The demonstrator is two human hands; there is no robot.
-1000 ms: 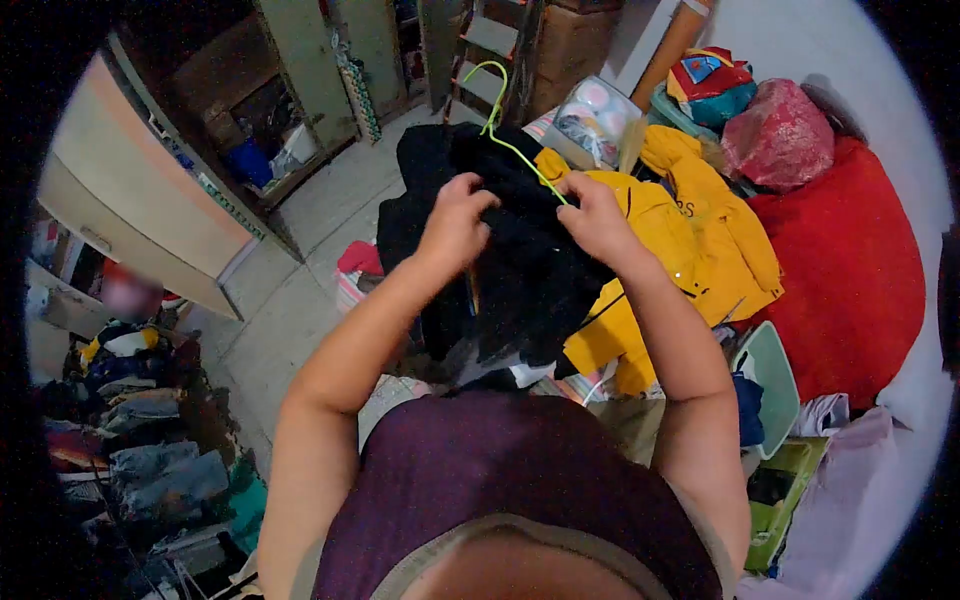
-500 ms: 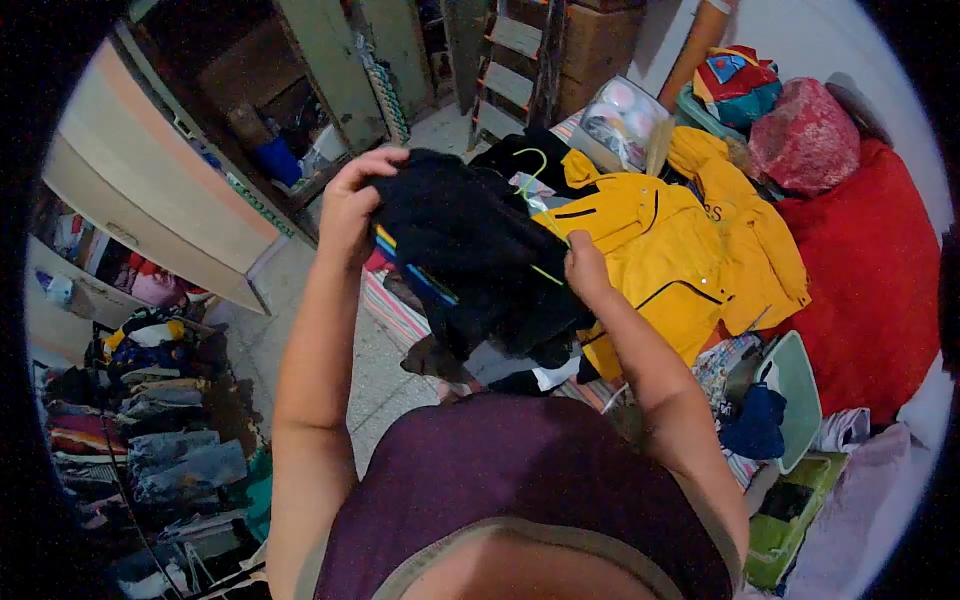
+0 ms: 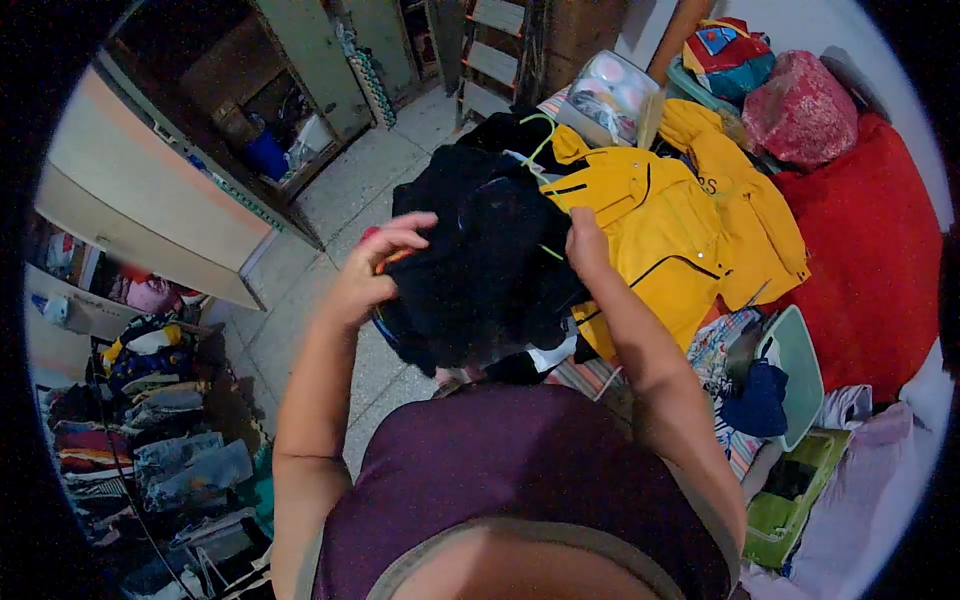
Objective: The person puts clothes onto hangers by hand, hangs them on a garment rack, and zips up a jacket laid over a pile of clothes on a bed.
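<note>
A black garment (image 3: 470, 270) hangs bunched on a thin yellow-green clothes hanger (image 3: 540, 140), whose hook points up and away from me. My right hand (image 3: 588, 245) is closed around the hanger at the garment's right side. At its left edge is my left hand (image 3: 378, 268), fingers stretched out and thumb apart, touching or just over the black cloth. A bit of coloured stripe shows beside those fingers. Just right of the garment lies a yellow jacket (image 3: 660, 240) with black trim, spread on the bed. The garment's underside is hidden.
A clear tub (image 3: 605, 100), red cloth (image 3: 860, 270), a pale green basket (image 3: 800, 380) and a green crate (image 3: 795, 510) surround the jacket. Folded clothes (image 3: 190, 465) are stacked at lower left. A stepladder (image 3: 492, 62) and open cupboard door (image 3: 310, 60) stand at the back.
My left hand has come down and slightly right, and its fingers have opened. The black garment's left part has dropped, and its coloured stripe is mostly hidden. My right hand stays on the hanger.
</note>
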